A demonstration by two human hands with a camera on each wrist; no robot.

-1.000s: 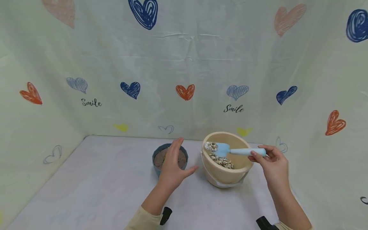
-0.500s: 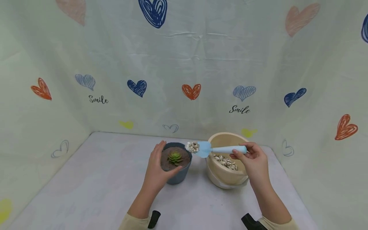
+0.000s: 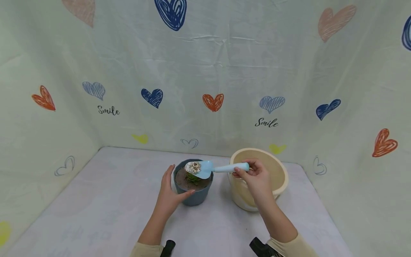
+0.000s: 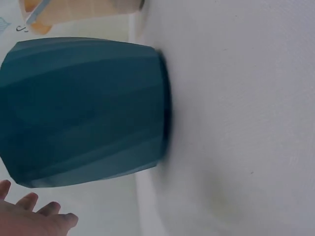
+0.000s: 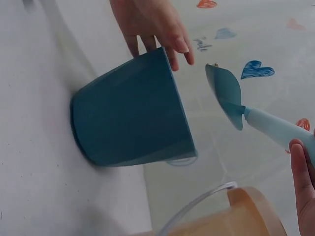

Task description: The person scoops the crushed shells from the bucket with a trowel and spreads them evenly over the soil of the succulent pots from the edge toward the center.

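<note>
My right hand [image 3: 257, 180] pinches the end of a light blue trowel [image 3: 229, 167] by its handle. Pale gravel [image 3: 194, 167] lies on the trowel's blade, which is above a dark blue-grey plant pot [image 3: 196, 198]. In the pot, a green succulent [image 3: 192, 178] in brown soil is partly covered by the blade. My left hand [image 3: 169, 198] is spread beside the pot's left and near side, holding nothing; whether it touches the rim is unclear. In the right wrist view, the trowel blade [image 5: 224, 91] stays clear of the pot [image 5: 130, 115].
A cream bucket [image 3: 279, 175] with a white handle [image 5: 197, 201] stands right of the pot, behind my right hand. Both stand on a white-covered table [image 3: 106, 200]. A heart-printed curtain [image 3: 179, 71] hangs behind the table.
The trowel with its gravel has travelled left from over the bucket to over the pot. My left hand has moved from in front of the plant to the pot's left side.
</note>
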